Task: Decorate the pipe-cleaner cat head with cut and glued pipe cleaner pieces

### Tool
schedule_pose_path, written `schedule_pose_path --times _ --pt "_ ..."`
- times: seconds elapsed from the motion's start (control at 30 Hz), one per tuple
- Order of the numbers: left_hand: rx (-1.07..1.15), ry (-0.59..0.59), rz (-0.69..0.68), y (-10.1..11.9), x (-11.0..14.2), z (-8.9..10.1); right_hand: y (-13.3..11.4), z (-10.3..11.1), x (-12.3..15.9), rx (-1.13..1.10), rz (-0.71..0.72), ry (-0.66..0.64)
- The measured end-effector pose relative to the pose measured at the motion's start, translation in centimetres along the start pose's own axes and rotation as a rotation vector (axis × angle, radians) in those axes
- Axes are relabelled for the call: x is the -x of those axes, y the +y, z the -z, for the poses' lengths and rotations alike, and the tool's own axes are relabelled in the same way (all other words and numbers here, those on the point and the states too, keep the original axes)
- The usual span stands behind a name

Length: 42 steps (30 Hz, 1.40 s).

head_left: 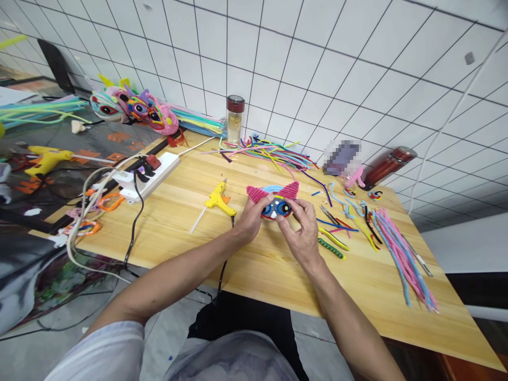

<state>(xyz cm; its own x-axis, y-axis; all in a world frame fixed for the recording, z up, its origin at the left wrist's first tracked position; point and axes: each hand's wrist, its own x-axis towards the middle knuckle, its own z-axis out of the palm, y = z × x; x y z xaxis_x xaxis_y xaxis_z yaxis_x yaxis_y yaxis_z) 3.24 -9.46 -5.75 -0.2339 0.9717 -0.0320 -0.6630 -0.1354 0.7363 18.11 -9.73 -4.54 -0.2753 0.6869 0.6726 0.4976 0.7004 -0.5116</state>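
Note:
Between my two hands is a pipe-cleaner animal head (pixel 292 191) with pink pointed ears, a light blue top and big round blue-and-black eyes. My left hand (pixel 252 218) grips its left side, thumb near the eye. On the other side my right hand (pixel 302 230) closes on the head's edge, thumb below the right eye. The fingers partly hide the head's sides. A yellow glue gun (pixel 218 200) with a glue stick in it lies on the wooden table left of my left hand. Yellow-handled pliers (pixel 334 239) and a green-handled tool (pixel 332 248) lie right of my right hand.
A white power strip (pixel 153 177) with cables stands at the left. Behind lie loose pipe cleaners (pixel 273 152) and a glass bottle (pixel 235 120). A pink and blue bundle (pixel 402 259) and a red flask (pixel 391 166) are at the right. Finished heads (pixel 135 108) sit back left.

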Motion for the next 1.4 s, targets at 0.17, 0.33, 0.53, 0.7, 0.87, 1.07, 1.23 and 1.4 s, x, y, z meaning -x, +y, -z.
schedule_pose_path --times 0.17,0.33,0.53,0.7,0.87,1.07,1.23,1.4 --pt "-0.019 -0.109 -0.039 0.1 0.6 -0.2 0.4 0.4 -0.1 -0.035 -0.089 0.002" --pt "-0.078 -0.083 -0.036 0.2 0.8 -0.1 1.0 0.4 -0.2 -0.044 -0.125 0.018" --pt "0.020 -0.004 -0.039 -0.4 0.0 0.2 1.0 0.0 0.0 -0.051 -0.126 0.024" --pt "0.049 0.006 -0.026 -0.3 -0.1 0.1 0.8 -0.2 0.1 -0.087 -0.109 0.049" --pt "0.100 -0.014 0.004 0.3 0.3 -0.4 0.7 -0.1 0.1 -0.061 -0.121 0.056" --pt "0.121 -0.018 0.032 0.1 0.0 -0.3 1.0 -0.1 0.1 -0.069 -0.125 0.042" --pt "0.102 -0.001 0.044 -0.2 -0.1 0.0 1.0 0.0 0.1 -0.050 -0.131 0.022" --pt "0.121 0.007 0.037 -0.5 -0.2 0.0 0.8 0.3 -0.1 -0.043 -0.120 0.007"
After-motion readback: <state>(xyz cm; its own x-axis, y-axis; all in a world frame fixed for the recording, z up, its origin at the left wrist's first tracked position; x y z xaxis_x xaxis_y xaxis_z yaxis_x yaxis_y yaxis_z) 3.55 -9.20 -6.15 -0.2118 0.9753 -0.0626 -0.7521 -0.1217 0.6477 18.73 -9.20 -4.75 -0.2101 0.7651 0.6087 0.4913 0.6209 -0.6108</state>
